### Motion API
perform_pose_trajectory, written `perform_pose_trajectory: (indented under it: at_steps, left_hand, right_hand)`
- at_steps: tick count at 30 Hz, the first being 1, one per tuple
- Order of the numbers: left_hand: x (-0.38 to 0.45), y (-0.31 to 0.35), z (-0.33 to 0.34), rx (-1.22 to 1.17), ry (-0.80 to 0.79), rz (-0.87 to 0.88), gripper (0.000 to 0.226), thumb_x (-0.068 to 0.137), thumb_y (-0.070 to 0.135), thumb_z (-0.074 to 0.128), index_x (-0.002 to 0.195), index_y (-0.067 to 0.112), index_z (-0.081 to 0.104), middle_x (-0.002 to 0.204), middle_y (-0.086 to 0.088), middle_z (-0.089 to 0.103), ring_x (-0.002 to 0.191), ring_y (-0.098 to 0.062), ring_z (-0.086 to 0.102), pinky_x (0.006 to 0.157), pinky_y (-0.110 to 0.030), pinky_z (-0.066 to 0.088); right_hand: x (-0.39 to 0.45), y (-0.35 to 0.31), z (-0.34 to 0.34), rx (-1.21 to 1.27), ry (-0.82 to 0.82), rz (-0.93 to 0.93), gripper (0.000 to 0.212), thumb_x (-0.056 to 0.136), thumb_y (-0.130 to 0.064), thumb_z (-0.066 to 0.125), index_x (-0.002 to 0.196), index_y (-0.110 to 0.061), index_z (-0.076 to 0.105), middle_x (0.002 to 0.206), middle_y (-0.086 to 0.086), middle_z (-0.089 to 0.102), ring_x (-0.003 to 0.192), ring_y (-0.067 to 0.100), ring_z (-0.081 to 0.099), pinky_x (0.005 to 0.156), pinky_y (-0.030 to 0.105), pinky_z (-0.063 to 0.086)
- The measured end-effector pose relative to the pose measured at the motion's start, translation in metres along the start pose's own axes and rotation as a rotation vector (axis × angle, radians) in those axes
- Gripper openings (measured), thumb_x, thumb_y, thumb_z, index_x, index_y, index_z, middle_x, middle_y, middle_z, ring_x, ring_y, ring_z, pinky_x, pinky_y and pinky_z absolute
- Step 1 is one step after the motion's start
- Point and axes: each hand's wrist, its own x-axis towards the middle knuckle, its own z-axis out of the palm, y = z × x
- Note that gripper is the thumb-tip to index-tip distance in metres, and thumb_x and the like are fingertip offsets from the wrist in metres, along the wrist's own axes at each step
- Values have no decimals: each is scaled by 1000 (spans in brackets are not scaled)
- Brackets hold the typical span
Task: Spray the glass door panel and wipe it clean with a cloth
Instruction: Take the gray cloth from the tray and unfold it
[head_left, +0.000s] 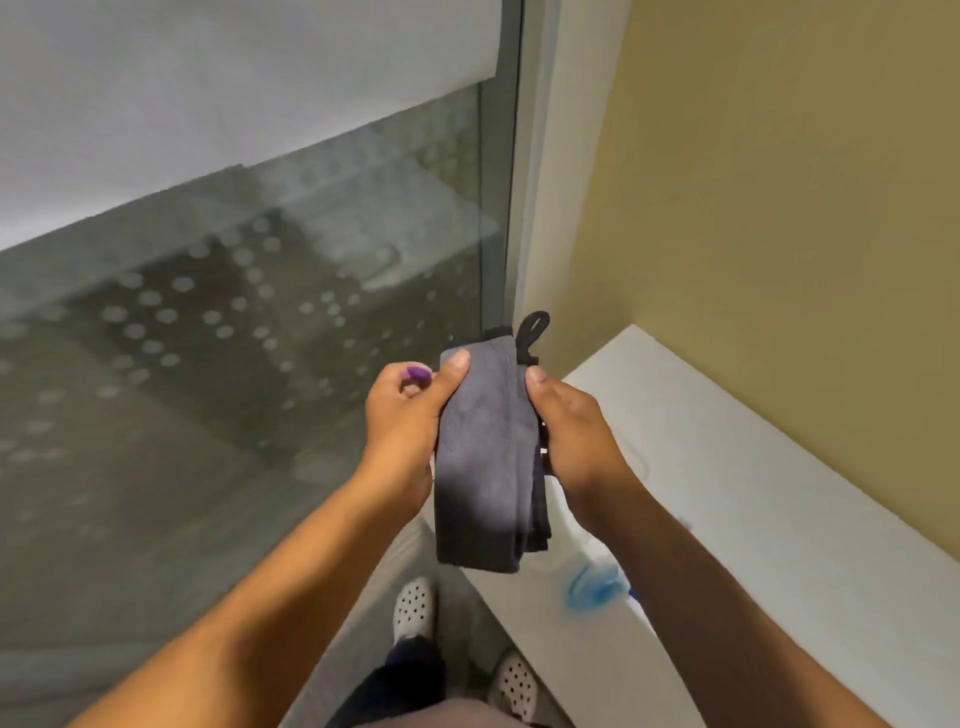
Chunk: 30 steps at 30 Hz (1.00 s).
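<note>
Head view looks down on two bare forearms holding a folded grey microfibre cloth (480, 457) in front of the glass door panel (218, 353). Left hand (402, 415) grips the cloth's left edge, thumb laid on the front near the top corner and fingers curled behind; one fingernail is painted purple. Right hand (576, 431) grips the opposite edge, thumb on the front, fingers wrapped round the back. Cloth hangs upright between both hands, folded into a long strip, with a black hanging loop (535, 327) sticking up at its top right corner.

Glass door panel fills the left side and carries a pattern of pale frosted dots; above it runs a wide frosted white band (234, 88). Its metal frame (511, 171) stands just behind the cloth. A white worktop (769, 467) lies to the right against a yellow wall (779, 182), and a blurred blue object (592, 584) sits at its near edge, beneath the right forearm. Below, two white shoes with dark dots (415, 605) stand on the floor.
</note>
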Motion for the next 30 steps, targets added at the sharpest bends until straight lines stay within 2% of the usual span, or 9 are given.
perform_pose_trajectory:
  at_steps: [2,5,9,12,15,17,21,24,30]
  left_hand:
    - [-22,-11,-22,57,53,54,30,96,40,80,99,14,67,90,-2,73,82,-17,68,72,-33,55]
    - [-61,-26,-52,34,-4,86,28,95,40,80,115,21,72,95,7,84,87,-5,80,71,-20,62]
    - [-98,-40,-93,100,103,124,56,84,51,78,136,34,68,130,1,78,121,-23,74,109,-48,58]
    - [-123,-43,-129,102,143,156,80,81,56,81,154,35,56,150,10,67,139,-16,64,121,-47,49]
    - [-150,-48,-166,120,165,207,83,83,59,78,159,41,50,154,20,62,143,-6,59,123,-44,45]
    - [-169,-55,-191,102,245,225,73,87,54,78,154,37,56,146,17,69,138,-7,64,121,-45,48]
    - [-213,-77,-247,29,471,230,22,103,28,73,124,21,73,115,-2,82,114,-26,77,105,-60,57]
    - [-258,-96,-294,59,577,225,15,106,28,68,108,14,76,100,-15,80,102,-42,75,93,-64,57]
    - [-355,-131,-383,191,827,246,20,103,33,70,94,17,78,79,3,77,74,-17,72,72,-39,56]
  right_hand:
    - [-4,7,17,25,-38,5,36,113,-45,43,109,-30,76,94,-17,82,90,2,78,67,16,60]
    - [-15,12,47,58,-96,24,40,112,-41,49,115,-13,76,103,6,84,94,18,81,77,33,64]
    - [-41,14,90,39,-256,3,53,110,-48,51,120,1,69,115,31,73,113,48,70,100,64,56]
    - [-62,13,123,-11,-395,-32,53,111,-50,47,122,-3,70,119,31,72,114,48,70,100,65,56]
    - [-88,14,157,-52,-501,-69,52,111,-44,50,119,5,65,117,40,65,93,35,65,82,50,51]
    - [-109,21,180,-71,-542,-82,51,111,-37,54,115,14,57,106,44,60,89,30,57,80,47,46]
    - [-164,41,228,-137,-624,-72,45,112,-28,54,109,18,56,89,22,57,84,28,53,77,46,48]
    - [-219,60,264,-189,-675,-93,44,111,-25,54,103,17,58,83,19,53,80,28,51,76,46,49]
    - [-331,99,327,-242,-833,-142,54,105,-38,66,97,15,55,82,16,52,78,28,48,70,50,47]
